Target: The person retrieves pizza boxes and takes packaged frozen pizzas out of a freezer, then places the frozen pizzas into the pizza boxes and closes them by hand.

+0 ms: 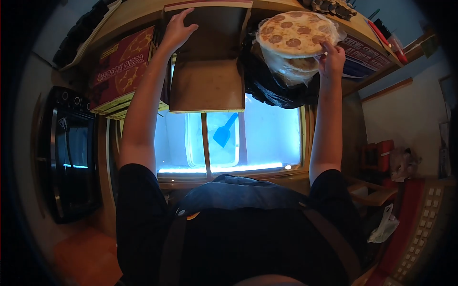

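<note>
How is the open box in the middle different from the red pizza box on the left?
The open box shows its plain brown inside, while the red box looks shut. The red box has pizza pictures and the words REDBOX PIZZA facing up; the open box shows no pizza picture. The left hand is at the open box, but no hand is on the red box. Both look like cardboard.

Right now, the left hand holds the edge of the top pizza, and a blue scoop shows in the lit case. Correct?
Not quite: the head view shows the right hand holding the edge of the top pizza; the left hand is by the open box. The blue scoop does show in the lit case.
</note>
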The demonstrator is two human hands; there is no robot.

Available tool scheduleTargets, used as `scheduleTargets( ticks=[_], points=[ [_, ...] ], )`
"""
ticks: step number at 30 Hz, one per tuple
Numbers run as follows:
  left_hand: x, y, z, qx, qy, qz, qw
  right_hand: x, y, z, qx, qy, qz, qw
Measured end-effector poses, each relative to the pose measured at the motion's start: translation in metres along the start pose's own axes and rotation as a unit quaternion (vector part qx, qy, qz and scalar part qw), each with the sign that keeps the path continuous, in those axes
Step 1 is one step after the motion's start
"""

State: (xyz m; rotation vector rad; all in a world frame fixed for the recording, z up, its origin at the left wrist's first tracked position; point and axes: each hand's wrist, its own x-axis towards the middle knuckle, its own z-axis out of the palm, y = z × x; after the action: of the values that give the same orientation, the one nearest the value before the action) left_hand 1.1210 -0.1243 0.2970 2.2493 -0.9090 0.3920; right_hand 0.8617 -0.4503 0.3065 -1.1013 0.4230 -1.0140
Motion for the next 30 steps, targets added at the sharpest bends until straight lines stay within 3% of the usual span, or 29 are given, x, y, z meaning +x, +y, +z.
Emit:
scheduleTargets(
  ticks=[5, 7, 8, 9, 11, 14, 16, 18, 21, 22, 23, 28, 29, 30],
  points=[
    [-0.019, 0.0, -0.015, -0.168, -0.051, -0.073, 0.982, -0.016, 0.001, -0.039, 0.062, -0.106, 0.01, 0.992],
    [-0.026, -0.004, -0.013, -0.188, -0.061, -0.069, 0.978, -0.022, -0.019, -0.048, 0.108, -0.247, 0.139, 0.953],
    [-0.028, -0.005, -0.012, -0.198, -0.067, -0.065, 0.976, -0.031, -0.026, -0.045, 0.114, -0.243, 0.168, 0.949],
    [-0.034, 0.01, -0.017, -0.265, -0.09, -0.145, 0.949, -0.043, -0.036, -0.037, 0.12, -0.237, 0.196, 0.944],
    [-0.038, 0.015, -0.017, -0.297, -0.093, -0.166, 0.936, -0.088, -0.057, 0.011, 0.097, -0.071, 0.191, 0.974],
    [-0.045, 0.009, -0.015, -0.328, -0.107, -0.168, 0.924, -0.076, -0.016, -0.022, 0.133, -0.257, 0.27, 0.918],
    [-0.041, 0.008, -0.018, -0.331, -0.115, -0.157, 0.924, -0.082, 0.014, -0.017, 0.195, -0.294, 0.307, 0.884],
    [-0.041, 0.004, -0.016, -0.331, -0.108, -0.169, 0.922, -0.116, 0.043, 0.025, 0.169, -0.242, 0.287, 0.911],
    [-0.044, 0.006, -0.015, -0.341, -0.102, -0.186, 0.916, -0.127, 0.143, 0.056, 0.13, -0.223, 0.263, 0.93],
    [-0.046, 0.009, -0.015, -0.328, -0.11, -0.19, 0.919, -0.131, 0.205, 0.062, 0.149, -0.112, 0.243, 0.952],
    [-0.049, 0.011, -0.015, -0.313, -0.117, -0.193, 0.922, -0.152, 0.182, 0.081, 0.109, -0.071, 0.262, 0.956],
    [-0.075, 0.043, -0.026, -0.282, -0.188, -0.173, 0.925, -0.175, 0.222, 0.085, -0.021, -0.093, 0.316, 0.944],
    [-0.082, 0.049, -0.028, -0.284, -0.197, -0.167, 0.923, -0.176, 0.232, 0.081, -0.066, -0.086, 0.286, 0.952],
    [-0.087, 0.052, -0.029, -0.287, -0.203, -0.163, 0.922, -0.173, 0.229, 0.076, -0.122, -0.147, 0.296, 0.936]
  ],
)
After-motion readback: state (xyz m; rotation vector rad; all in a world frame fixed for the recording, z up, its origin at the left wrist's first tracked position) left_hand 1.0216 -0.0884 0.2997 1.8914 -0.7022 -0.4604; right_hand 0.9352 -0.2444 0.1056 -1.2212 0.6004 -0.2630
